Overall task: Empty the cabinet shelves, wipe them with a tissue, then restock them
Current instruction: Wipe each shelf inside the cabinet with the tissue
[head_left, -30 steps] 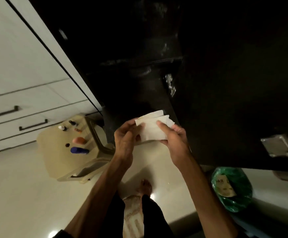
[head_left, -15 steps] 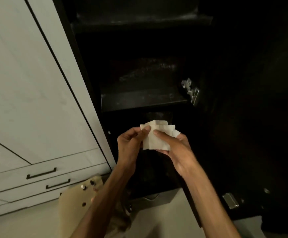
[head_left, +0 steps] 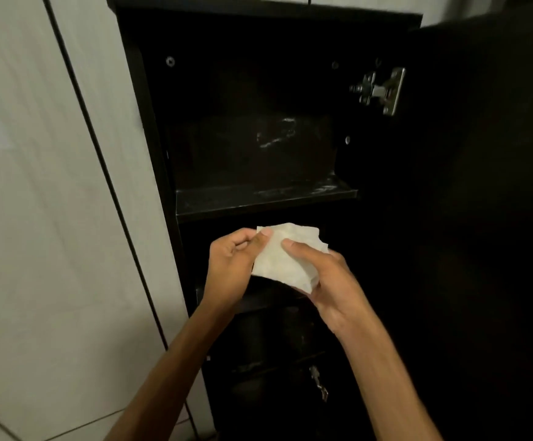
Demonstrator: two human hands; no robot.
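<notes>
Tall black cabinet (head_left: pixel 150 128) standing open, filling the middle of the view, dark inside. Open black door (head_left: pixel 481 218) swung out on the right, taking up that whole side. Pale panelled wall (head_left: pixel 36 186) on the left, split by thin dark vertical lines. Upper shelf (head_left: pixel 265 198) bare, streaked with pale dusty smears along its front edge and on the back panel above it. Lower shelves below, too dark to make out clearly. Two bare forearms reaching up from the bottom of the view towards the cabinet front. Right hand (head_left: pixel 332 281) curled under and around a crumpled white tissue (head_left: pixel 278 259), thumb laid across its front. Left hand (head_left: pixel 230 265) pinching the tissue's upper left corner between thumb and fingertips. Tissue held between both hands in front of the cabinet, just below the upper shelf, touching no shelf. Metal hinge (head_left: pixel 383 90) at the upper right of the opening, joining cabinet and door. Smaller metal fitting (head_left: pixel 319 383) low down, dim.
</notes>
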